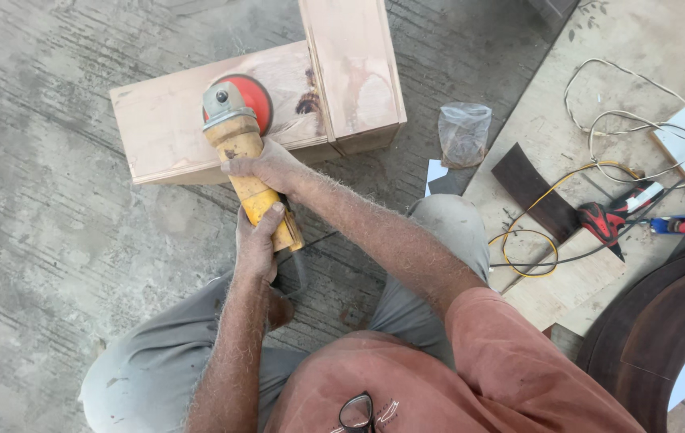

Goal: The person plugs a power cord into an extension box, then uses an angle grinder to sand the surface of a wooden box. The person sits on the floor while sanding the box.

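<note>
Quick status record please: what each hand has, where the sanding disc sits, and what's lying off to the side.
right hand: wrapped over the middle of the yellow sander
left hand: gripping the sander's rear end
red sanding disc: flat against the top of the wooden box
second wooden piece: lies across the box's right end
posture: crouched on the concrete floor
side items: plastic bag; red power tool with tangled cables on a board
</note>
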The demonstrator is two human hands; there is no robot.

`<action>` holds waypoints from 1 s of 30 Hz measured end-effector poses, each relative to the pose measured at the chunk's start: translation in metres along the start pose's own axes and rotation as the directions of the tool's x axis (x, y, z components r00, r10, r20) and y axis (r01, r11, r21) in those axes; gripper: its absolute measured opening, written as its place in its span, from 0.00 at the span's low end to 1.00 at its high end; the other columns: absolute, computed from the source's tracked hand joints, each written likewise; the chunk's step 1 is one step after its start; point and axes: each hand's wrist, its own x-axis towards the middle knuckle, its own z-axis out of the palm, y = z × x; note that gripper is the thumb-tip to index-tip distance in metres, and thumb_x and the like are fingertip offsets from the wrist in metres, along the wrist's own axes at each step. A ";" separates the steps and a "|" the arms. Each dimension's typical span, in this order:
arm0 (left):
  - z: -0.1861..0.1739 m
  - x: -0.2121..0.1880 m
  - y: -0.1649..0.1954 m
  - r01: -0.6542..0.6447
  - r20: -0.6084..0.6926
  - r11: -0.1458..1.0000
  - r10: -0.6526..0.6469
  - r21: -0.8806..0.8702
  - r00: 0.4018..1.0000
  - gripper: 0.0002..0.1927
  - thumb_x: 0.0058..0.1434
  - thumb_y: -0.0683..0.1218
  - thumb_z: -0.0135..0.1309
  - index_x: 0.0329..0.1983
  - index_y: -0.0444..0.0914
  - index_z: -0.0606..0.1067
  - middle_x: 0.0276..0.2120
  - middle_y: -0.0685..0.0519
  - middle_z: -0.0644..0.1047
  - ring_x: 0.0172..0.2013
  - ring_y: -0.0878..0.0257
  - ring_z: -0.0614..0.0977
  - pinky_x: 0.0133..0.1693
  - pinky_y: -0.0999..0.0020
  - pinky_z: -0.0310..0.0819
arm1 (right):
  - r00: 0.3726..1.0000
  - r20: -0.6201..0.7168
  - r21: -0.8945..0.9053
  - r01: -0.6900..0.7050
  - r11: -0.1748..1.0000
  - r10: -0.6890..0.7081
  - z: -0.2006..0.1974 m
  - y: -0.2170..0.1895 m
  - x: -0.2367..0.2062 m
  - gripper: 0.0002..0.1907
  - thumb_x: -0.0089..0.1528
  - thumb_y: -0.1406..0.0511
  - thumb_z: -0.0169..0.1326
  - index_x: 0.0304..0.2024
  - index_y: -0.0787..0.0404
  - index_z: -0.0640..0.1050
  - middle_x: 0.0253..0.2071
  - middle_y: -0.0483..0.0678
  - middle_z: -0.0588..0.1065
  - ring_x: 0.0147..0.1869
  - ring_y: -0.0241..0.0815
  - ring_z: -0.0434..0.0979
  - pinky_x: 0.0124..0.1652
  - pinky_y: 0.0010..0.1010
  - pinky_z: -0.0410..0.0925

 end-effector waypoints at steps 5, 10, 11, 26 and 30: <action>0.019 -0.005 -0.005 0.026 0.035 0.996 -0.029 0.088 0.999 0.37 0.59 0.50 0.60 0.66 0.31 0.60 0.52 0.44 0.75 0.48 0.60 0.80 0.49 0.62 0.81 | 1.000 -0.030 0.042 0.008 0.999 -0.007 -0.020 0.000 -0.021 0.27 0.57 0.61 0.64 0.56 0.64 0.72 0.44 0.50 0.77 0.46 0.41 0.80 0.44 0.35 0.77; 0.054 -0.011 -0.017 0.011 0.200 0.993 -0.034 0.116 0.979 0.39 0.57 0.51 0.62 0.66 0.29 0.61 0.50 0.44 0.76 0.47 0.59 0.81 0.47 0.62 0.81 | 0.992 -0.110 0.129 0.074 0.989 -0.060 -0.064 -0.004 -0.065 0.24 0.60 0.61 0.63 0.53 0.68 0.74 0.41 0.51 0.77 0.41 0.42 0.80 0.40 0.34 0.77; 0.061 -0.013 -0.019 0.010 0.221 0.991 -0.039 0.132 0.975 0.39 0.57 0.51 0.62 0.66 0.29 0.61 0.50 0.44 0.76 0.47 0.59 0.81 0.47 0.63 0.81 | 0.990 -0.122 0.138 0.081 0.987 -0.065 -0.072 -0.005 -0.075 0.24 0.60 0.61 0.63 0.53 0.68 0.74 0.41 0.50 0.78 0.42 0.41 0.80 0.41 0.33 0.77; 0.069 0.006 0.001 0.060 0.170 0.959 -0.111 0.279 0.979 0.44 0.54 0.54 0.63 0.68 0.32 0.57 0.52 0.44 0.76 0.48 0.58 0.82 0.50 0.62 0.82 | 0.990 -0.138 0.161 0.058 0.985 -0.035 -0.082 -0.020 -0.060 0.20 0.61 0.63 0.62 0.51 0.66 0.73 0.39 0.53 0.78 0.38 0.43 0.82 0.38 0.36 0.79; 0.021 0.017 0.002 -0.015 0.082 0.993 0.005 0.118 0.997 0.40 0.56 0.52 0.64 0.67 0.30 0.61 0.53 0.43 0.76 0.49 0.57 0.81 0.51 0.60 0.81 | 0.999 -0.028 0.146 0.051 0.988 -0.047 -0.035 -0.004 -0.010 0.23 0.60 0.62 0.64 0.52 0.66 0.74 0.40 0.51 0.78 0.40 0.41 0.81 0.38 0.34 0.79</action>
